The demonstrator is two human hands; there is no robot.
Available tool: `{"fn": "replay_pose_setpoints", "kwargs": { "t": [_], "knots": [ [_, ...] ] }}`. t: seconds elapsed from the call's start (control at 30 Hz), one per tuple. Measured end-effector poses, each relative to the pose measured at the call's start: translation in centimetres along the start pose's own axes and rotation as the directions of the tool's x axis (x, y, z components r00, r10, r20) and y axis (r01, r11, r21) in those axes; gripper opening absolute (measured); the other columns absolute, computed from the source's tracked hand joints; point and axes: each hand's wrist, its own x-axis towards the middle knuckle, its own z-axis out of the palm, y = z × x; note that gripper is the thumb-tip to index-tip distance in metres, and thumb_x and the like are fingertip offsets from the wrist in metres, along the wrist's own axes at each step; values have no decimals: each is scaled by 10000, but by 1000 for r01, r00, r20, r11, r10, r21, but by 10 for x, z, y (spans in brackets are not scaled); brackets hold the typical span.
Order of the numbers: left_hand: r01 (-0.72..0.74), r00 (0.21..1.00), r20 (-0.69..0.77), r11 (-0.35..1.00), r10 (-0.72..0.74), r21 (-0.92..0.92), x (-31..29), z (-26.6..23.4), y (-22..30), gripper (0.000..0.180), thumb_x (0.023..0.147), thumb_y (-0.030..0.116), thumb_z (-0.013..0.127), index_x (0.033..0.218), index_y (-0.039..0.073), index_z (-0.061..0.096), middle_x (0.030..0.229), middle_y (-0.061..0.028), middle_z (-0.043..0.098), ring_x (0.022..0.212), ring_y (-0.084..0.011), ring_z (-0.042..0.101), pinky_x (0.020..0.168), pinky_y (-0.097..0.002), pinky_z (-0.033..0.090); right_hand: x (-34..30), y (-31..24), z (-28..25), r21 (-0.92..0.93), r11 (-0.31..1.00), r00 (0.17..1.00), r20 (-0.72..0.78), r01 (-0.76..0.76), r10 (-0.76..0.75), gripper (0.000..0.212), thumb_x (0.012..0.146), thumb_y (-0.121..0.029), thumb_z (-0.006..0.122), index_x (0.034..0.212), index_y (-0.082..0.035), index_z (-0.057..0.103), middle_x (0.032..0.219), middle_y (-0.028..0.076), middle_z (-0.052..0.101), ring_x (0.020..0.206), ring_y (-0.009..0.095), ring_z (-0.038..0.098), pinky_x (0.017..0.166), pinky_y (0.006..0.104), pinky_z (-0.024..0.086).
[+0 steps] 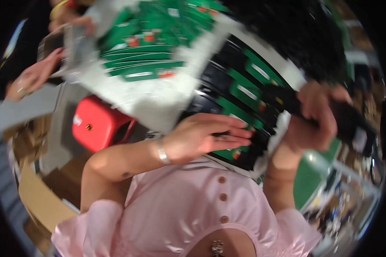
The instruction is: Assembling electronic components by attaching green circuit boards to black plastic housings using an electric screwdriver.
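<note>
A black fixture (pixel 229 45) holds several green circuit boards (pixel 244 91) in a row, with dark parts beside them. My left hand (pixel 214 133) lies over the nearest boards, its fingers stretched out and a little apart. Across the fixture's right edge, my right hand (pixel 316 118) is closed round a black tool that looks like a cordless drill (pixel 280 99). The tool's head hangs over the boards' right ends. Motion blurs this hand, and I cannot tell whether the tool's tip touches a board.
Loose green boards (pixel 143 60) are heaped at the far left of the white table (pixel 148 105). A black pile (pixel 291 32) sits at the far right. Left, a co-worker's hands (pixel 34 77) hold a clear plastic container (pixel 75 53). Below are a red stool (pixel 96 124) and cardboard boxes (pixel 45 199).
</note>
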Motion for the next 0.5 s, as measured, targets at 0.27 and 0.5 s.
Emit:
{"fn": "replay_pose_setpoints", "kwargs": {
  "t": [0.27, 0.5],
  "knots": [
    [158, 987, -10, 984, -158, 83, 15, -2, 3, 348, 898, 204, 382, 1146, -37, 421, 1002, -148, 559, 907, -202, 570, 778, -266, 466, 2, 28, -16, 184, 945, 961, 9, -272, 275, 260, 698, -37, 494, 939, 21, 414, 616, 46, 467, 508, 121, 427, 527, 276, 386],
    [79, 991, -121, 973, -54, 215, 18, 4, -2, 358, 908, 230, 350, 1123, -42, 440, 901, -135, 574, 772, -167, 575, 705, -249, 467, -10, 25, -16, 19, 948, 949, 21, -316, 316, 238, 679, -86, 463, 910, -33, 448, 592, 11, 372, 500, 110, 358, 564, 289, 344]
  ]
}}
